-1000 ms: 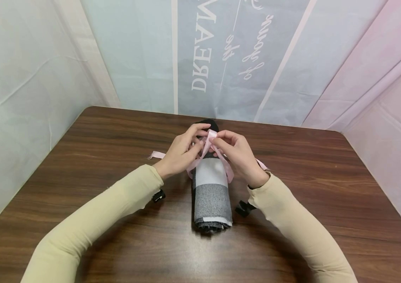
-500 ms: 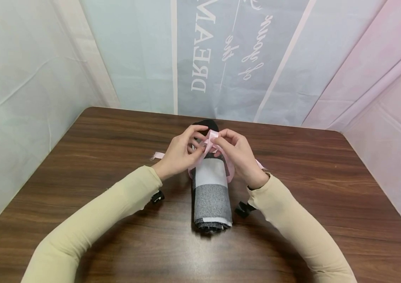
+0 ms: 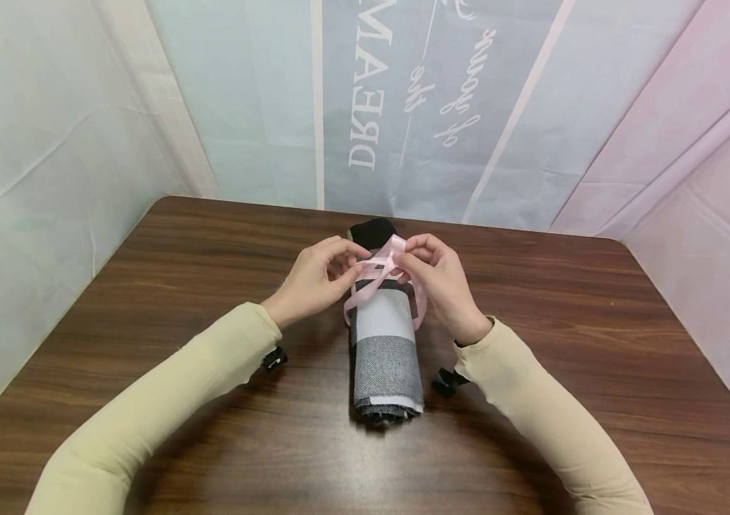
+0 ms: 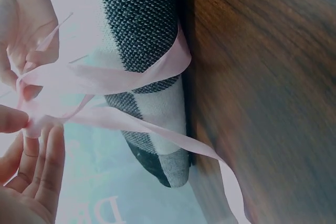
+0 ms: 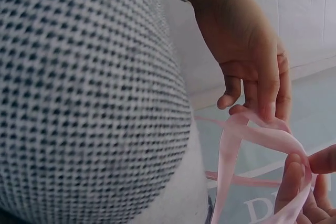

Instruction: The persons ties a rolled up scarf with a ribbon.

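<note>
A pink satin ribbon (image 3: 397, 245) passes around a rolled checked cloth (image 3: 387, 365) in black, white and grey, which lies lengthwise on the table. Over the roll's far part, my left hand (image 3: 318, 277) pinches a strand of the ribbon between thumb and fingers. Opposite it, my right hand (image 3: 439, 277) pinches a raised loop with thumb and forefinger. In the left wrist view, the ribbon (image 4: 131, 80) wraps the roll's side and another length trails onto the table. Between both hands, the right wrist view shows the ribbon (image 5: 273, 139) crossing in open loops.
The brown wooden table (image 3: 178, 322) has a back edge close behind the roll's far end. A printed cloth backdrop (image 3: 429, 107) hangs behind it, with pale cloth walls at both sides. Black straps (image 3: 448, 383) show at the wrists.
My left hand has moved left and slightly nearer, drawing a ribbon strand out sideways. My right hand has shifted slightly right, and the raised loop now leans right.
</note>
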`<state>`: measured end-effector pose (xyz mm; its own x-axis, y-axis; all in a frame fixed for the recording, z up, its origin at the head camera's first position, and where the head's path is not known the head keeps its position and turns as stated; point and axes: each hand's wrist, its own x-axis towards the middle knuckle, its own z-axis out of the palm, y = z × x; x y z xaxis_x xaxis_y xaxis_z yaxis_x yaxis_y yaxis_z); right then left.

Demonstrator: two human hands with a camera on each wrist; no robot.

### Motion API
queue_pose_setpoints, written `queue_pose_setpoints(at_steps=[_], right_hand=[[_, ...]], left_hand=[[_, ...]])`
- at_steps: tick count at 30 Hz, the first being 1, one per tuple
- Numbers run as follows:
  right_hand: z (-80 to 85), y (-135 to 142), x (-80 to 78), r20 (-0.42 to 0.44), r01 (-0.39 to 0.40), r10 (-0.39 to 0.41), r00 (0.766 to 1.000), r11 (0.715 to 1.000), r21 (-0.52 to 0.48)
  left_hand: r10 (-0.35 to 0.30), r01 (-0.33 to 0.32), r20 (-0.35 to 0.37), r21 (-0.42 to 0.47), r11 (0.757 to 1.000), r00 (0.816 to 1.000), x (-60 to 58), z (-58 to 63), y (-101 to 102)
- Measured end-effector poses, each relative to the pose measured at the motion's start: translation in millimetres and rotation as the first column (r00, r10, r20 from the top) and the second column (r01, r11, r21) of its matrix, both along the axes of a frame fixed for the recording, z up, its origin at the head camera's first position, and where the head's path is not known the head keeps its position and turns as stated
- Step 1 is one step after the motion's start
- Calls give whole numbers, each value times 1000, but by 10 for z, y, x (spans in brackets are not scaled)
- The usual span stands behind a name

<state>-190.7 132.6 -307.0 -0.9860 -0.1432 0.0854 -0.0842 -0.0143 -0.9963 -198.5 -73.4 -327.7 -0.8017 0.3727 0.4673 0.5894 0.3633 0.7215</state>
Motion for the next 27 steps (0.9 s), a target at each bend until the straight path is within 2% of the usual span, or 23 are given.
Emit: queue_pose_setpoints(at_steps=[5, 10, 12, 15, 18, 22, 27], right_hand=[[-26, 36, 8, -59, -27, 28, 998, 1000, 14], [-48, 90, 15, -163, -20, 44, 986, 989, 144], [-48, 108, 21, -171, -3, 40, 984, 978, 207], [-49, 129, 25, -149, 6, 35, 988, 963, 271], [-55, 151, 23, -138, 22, 23, 990, 949, 313], [-71, 200, 5, -192, 50, 28, 981, 919, 391], [-48, 291, -14, -259, 81, 55, 964, 871, 485]], left_hand=[[1, 0, 12, -49, 999, 1000, 3, 10, -33], [14, -12, 33, -79, 997, 999, 9, 28, -64], [15, -12, 52, -68, 998, 999, 6, 32, -80], [10, -7, 121, -27, 1000, 993, -4, 32, -107], [-5, -1, 215, 30, 1000, 977, -10, 40, -131], [-35, 8, 315, 86, 996, 948, -4, 64, -154], [-119, 65, 385, 151, 986, 915, 26, 102, -171]])
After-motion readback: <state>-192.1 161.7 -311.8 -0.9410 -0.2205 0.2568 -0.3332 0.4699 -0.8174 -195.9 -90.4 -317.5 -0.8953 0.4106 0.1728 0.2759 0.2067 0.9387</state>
